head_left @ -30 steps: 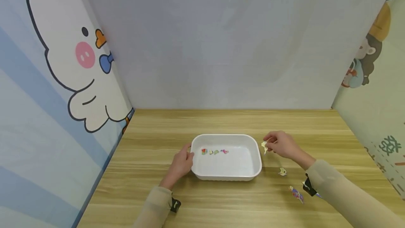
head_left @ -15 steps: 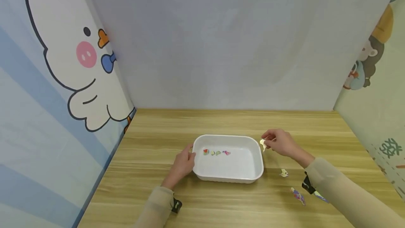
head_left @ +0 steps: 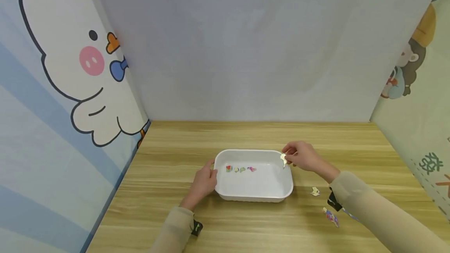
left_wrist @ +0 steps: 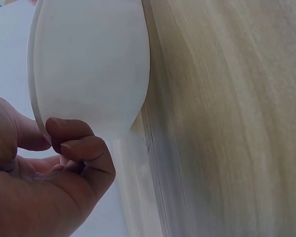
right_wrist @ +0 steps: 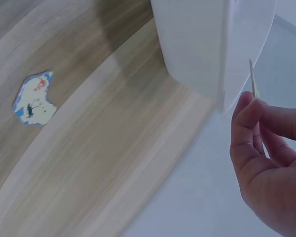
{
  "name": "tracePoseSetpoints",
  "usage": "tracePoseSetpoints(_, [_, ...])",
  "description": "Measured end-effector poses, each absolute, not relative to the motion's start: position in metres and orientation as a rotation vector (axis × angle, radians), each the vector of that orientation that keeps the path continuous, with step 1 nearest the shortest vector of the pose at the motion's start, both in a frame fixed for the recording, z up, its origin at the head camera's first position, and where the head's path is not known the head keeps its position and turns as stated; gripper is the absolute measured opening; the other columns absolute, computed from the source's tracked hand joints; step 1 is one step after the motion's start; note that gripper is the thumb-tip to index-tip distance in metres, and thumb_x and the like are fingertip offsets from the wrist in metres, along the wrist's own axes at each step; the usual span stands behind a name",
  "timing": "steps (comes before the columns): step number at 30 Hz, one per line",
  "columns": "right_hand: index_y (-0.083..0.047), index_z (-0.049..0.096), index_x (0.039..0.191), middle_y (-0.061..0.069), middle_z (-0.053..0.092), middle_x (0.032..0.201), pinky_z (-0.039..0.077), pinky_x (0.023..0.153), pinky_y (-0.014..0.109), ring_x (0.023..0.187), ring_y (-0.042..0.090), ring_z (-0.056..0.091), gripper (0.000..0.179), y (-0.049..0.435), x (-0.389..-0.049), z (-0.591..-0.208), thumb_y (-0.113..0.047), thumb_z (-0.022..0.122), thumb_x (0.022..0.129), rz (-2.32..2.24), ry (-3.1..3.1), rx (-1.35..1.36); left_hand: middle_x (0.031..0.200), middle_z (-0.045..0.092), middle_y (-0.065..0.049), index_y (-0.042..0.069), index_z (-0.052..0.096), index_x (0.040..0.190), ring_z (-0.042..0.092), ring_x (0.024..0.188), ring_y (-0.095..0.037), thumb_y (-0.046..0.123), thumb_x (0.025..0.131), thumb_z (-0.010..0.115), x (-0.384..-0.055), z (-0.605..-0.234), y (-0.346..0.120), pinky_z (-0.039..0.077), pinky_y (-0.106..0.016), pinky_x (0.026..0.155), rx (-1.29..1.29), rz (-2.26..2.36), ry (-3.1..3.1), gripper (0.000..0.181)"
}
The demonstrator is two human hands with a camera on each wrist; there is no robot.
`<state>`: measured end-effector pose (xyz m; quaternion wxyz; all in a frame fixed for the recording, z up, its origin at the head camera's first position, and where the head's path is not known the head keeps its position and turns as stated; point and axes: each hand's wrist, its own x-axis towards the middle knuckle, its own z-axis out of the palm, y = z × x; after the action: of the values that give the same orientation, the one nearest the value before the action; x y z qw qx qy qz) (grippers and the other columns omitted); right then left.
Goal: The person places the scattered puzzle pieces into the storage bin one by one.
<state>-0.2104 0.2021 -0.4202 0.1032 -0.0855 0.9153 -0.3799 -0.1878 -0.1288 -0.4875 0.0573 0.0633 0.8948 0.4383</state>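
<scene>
A white plastic tray (head_left: 253,199) sits on the wooden table, with several small colourful flat pieces in a row inside, among them a red-and-green piece (head_left: 229,168) and a pink piece (head_left: 251,169). My left hand (head_left: 202,180) grips its left end, thumb and curled fingers pinching the rim in the left wrist view. Over the tray's right end, my right hand (head_left: 303,156) pinches a pale yellow puzzle piece (head_left: 283,160) of irregular outline between thumb and fingertips. In the right wrist view this piece shows edge-on, thin and flat.
Right of the tray lies a pale yellow piece with printed pictures and blue edging (right_wrist: 34,98). Nearer the front are a purple-and-red piece (head_left: 331,217) and a blue-edged piece (head_left: 350,214) partly under the right sleeve. A grey curtain (head_left: 246,50) hangs behind the table.
My right hand has moved left with the pale yellow puzzle piece, from beside the tray to over its right end. My left hand keeps its grip on the rim.
</scene>
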Motion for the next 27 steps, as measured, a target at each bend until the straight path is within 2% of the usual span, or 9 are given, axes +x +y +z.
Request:
tracePoseSetpoints(10, [0.004,0.062,0.099,0.012,0.065,0.079,0.054,0.057,0.034,0.069,0.028,0.065,0.015,0.181,-0.215,-0.423,0.0,0.062,0.084,-1.069,2.685,-0.276,0.088,0.065,-0.019,0.0,0.043,0.135,0.055,0.062,-0.015,0.01,0.096,0.045,-0.186,-0.485,-0.13,0.045,-0.026,0.053,0.205,1.325,2.715,0.04])
tracePoseSetpoints(20, [0.001,0.063,0.095,0.007,0.063,0.073,0.051,0.053,0.027,0.059,0.016,0.06,0.012,0.156,-0.218,-0.432,0.0,0.063,0.083,-0.973,2.678,-0.187,0.086,0.065,-0.017,-0.001,0.044,0.134,0.056,0.064,-0.016,0.009,0.095,0.046,-0.185,-0.484,-0.13,0.045,-0.026,0.055,0.221,1.334,2.722,0.04])
tracePoseSetpoints(27, [0.0,0.064,0.095,0.007,0.062,0.073,0.049,0.053,0.026,0.059,0.015,0.058,0.012,0.147,-0.221,-0.436,0.001,0.064,0.082,-0.946,2.676,-0.173,0.085,0.065,-0.015,0.001,0.042,0.135,0.055,0.063,-0.015,0.01,0.096,0.045,-0.187,-0.485,-0.13,0.045,-0.025,0.054,0.204,1.338,2.697,0.04])
